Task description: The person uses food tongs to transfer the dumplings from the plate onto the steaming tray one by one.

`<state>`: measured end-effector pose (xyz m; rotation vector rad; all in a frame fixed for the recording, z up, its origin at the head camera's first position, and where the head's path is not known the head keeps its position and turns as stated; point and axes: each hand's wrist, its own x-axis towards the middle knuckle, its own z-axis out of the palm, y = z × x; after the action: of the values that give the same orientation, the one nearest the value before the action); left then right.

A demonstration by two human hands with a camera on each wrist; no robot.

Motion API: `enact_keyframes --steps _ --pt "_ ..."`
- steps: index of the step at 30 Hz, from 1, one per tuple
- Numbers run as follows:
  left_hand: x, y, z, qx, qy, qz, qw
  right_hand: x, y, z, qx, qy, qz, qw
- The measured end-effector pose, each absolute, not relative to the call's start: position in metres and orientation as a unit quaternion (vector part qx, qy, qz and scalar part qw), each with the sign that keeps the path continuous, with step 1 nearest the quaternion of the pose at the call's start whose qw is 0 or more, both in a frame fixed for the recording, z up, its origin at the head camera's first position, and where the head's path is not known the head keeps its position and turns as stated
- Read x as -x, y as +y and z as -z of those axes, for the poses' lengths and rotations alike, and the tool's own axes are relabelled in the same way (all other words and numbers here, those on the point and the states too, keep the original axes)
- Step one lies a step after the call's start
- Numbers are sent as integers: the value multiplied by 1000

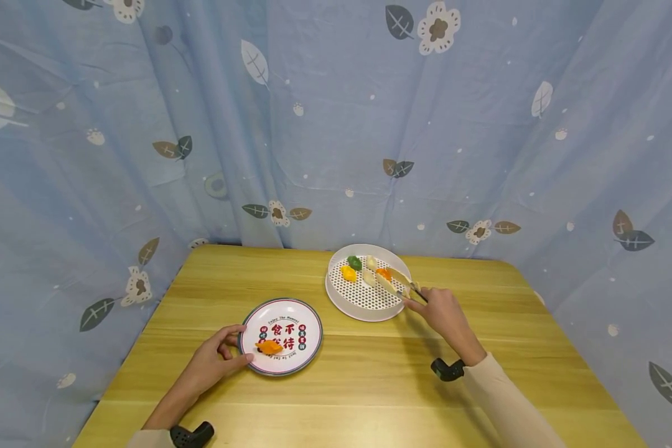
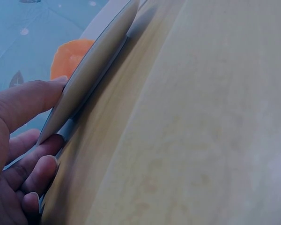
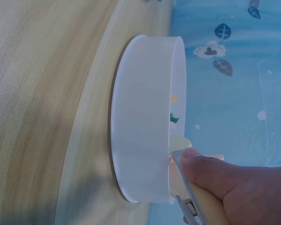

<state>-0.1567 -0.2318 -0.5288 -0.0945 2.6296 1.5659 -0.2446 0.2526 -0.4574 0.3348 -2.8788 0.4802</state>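
Note:
My left hand (image 1: 215, 361) holds the near-left rim of a round white plate (image 1: 308, 358) with red lettering, thumb on top and fingers at its underside. An orange dumpling (image 1: 269, 347) lies on the plate, also visible as an orange shape (image 2: 68, 58) past the rim in the left wrist view. In my right hand (image 1: 445, 317) are tongs (image 1: 389, 286), their pale tips around an orange dumpling (image 1: 384, 273) inside a white steamer (image 1: 364, 315). Beside it sit a green dumpling (image 1: 355, 263), a yellow dumpling (image 1: 348, 273) and two whitish ones. The steamer wall hides most of them in the right wrist view.
The wooden table (image 1: 369, 386) carries the plate at left and the steamer at the back centre. Its raised wall (image 3: 143, 117) stands between the table surface and the dumplings. A blue patterned curtain (image 1: 336, 124) hangs right behind the table and along both sides.

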Motion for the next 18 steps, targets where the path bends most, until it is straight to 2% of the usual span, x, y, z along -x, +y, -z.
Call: enact_keyframes --steps 11,18 --pt "159 -234 532 29 860 -507 40 237 249 453 -156 -960 -178 152" --pt "158 -233 530 31 859 -510 40 233 233 457 -176 -952 -207 143"
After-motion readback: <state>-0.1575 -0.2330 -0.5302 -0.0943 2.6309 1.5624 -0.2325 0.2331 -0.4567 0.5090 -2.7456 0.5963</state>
